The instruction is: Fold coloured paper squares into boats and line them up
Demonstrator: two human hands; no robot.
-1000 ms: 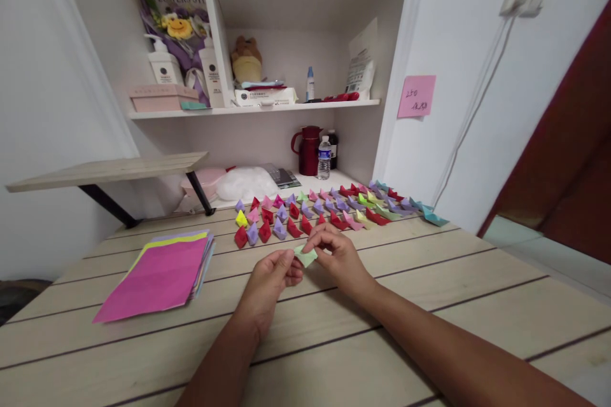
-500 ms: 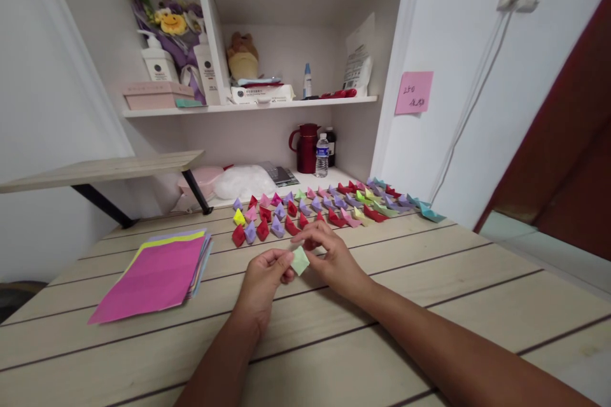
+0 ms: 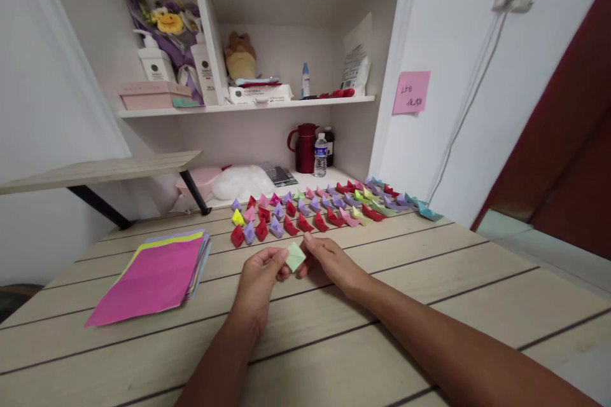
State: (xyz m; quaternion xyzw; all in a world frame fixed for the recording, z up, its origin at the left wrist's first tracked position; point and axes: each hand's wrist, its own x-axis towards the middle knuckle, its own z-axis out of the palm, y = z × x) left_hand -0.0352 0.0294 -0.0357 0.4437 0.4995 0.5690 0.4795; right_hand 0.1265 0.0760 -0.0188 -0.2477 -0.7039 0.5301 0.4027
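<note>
A small piece of light green folded paper [image 3: 296,257], roughly diamond-shaped, is held just above the table. My left hand [image 3: 264,270] pinches its left corner between thumb and fingers. At the paper's right edge is my right hand [image 3: 331,261], its thumb raised near the upper right side and its curled fingers against the right corner, partly behind it. Beyond both hands stand rows of folded paper boats [image 3: 290,226] in red, purple, pink, yellow, green and blue.
On the left lies a stack of coloured paper [image 3: 147,280], pink on top. Behind it stands a small raised wooden shelf [image 3: 105,165] with black legs. At the back are a plastic bottle [image 3: 320,156], a dark red jug [image 3: 304,147] and a white plastic bag [image 3: 242,183].
My right hand has turned and lowered, its fingers moving from above the paper to its right edge. The green paper shows a flatter, squarer face. My left hand keeps its pinch.
</note>
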